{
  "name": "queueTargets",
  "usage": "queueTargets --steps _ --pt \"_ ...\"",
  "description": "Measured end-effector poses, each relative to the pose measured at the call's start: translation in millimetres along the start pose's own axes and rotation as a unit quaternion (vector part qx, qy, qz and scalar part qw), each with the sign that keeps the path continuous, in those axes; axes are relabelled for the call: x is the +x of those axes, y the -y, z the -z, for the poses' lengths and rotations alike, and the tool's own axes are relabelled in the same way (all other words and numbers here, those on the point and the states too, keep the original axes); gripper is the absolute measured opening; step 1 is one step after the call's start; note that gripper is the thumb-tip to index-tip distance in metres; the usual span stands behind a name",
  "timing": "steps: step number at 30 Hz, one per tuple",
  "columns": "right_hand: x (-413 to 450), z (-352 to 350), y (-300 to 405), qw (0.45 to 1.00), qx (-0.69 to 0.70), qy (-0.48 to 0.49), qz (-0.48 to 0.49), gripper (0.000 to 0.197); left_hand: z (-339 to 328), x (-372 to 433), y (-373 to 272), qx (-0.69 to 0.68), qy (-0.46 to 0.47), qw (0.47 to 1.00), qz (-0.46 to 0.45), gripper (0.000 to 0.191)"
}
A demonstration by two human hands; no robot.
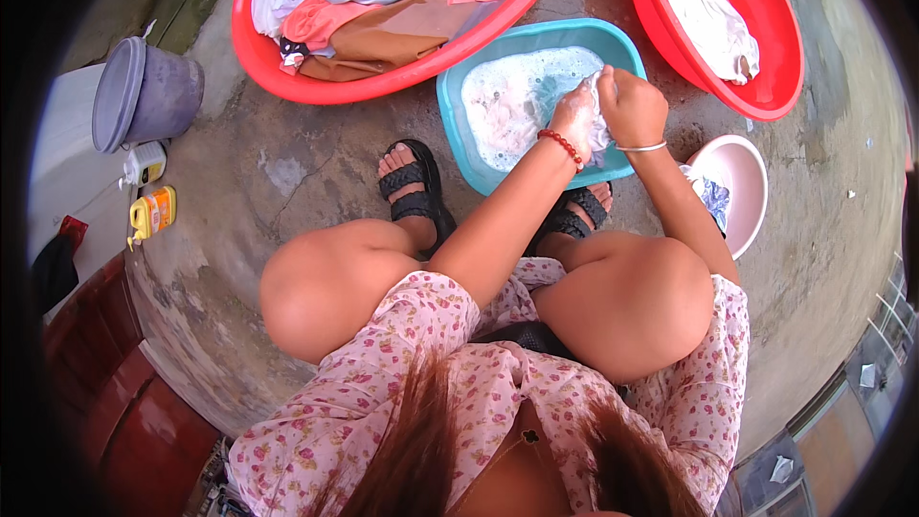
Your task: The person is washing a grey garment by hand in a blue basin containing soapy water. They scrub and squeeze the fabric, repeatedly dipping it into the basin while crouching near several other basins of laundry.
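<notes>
A teal plastic basin [451, 128] with foamy water stands on the ground before my feet. Over its right side, my left hand [574, 118], with a red bead bracelet above it, grips a wet, soapy white cloth [597, 126]. My right hand [635, 109] is a fist closed on the same cloth, right beside the left; a silver-coloured bangle circles that wrist. The cloth hangs down between the hands toward the basin's near right corner. Suds cover much of the water, and what lies beneath them is hard to make out.
A large red tub [316, 92] of clothes stands beyond the basin, overlapping its far left edge. Another red basin [779, 50] with a white garment is at the right, above a small pale basin [747, 187] holding cloth. A grey bucket [169, 90] and two detergent jugs [153, 212] stand left.
</notes>
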State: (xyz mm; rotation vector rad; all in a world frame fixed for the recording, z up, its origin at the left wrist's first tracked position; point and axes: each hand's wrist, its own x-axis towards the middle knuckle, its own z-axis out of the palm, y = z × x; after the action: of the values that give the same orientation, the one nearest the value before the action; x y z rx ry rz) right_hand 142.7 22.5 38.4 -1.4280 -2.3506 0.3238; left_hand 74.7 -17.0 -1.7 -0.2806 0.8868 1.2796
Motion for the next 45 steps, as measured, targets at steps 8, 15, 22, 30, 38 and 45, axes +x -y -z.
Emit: queueTargets --steps 8,15,22,30,38,45 --pt "5.5 -4.5 -19.4 0.998 -0.030 0.030 -0.035 0.036 8.1 15.3 19.2 0.002 0.039 0.997 0.073 0.027" --pt "-11.1 -9.9 0.9 0.999 0.014 0.008 0.034 0.034 6.7 12.3 -6.2 -0.041 -0.034 0.997 0.049 0.029" --pt "-13.0 6.6 31.4 0.989 0.078 0.000 0.128 0.028 12.8 6.6 -47.2 -0.030 0.113 0.993 0.000 0.021" --pt "2.1 0.2 16.5 0.997 0.006 -0.067 0.049 0.030 -0.5 2.0 -15.9 -0.107 0.015 0.993 0.041 0.023" --pt "26.7 -2.5 -23.2 0.989 0.090 0.006 -0.115 0.034 -11.1 -3.6 -3.9 -0.056 0.059 0.996 0.033 0.042" --pt "36.4 12.7 -31.1 0.719 0.538 -0.005 -0.440 0.041 19.5 -9.5 -30.9 0.355 0.232 0.899 -0.106 0.040"
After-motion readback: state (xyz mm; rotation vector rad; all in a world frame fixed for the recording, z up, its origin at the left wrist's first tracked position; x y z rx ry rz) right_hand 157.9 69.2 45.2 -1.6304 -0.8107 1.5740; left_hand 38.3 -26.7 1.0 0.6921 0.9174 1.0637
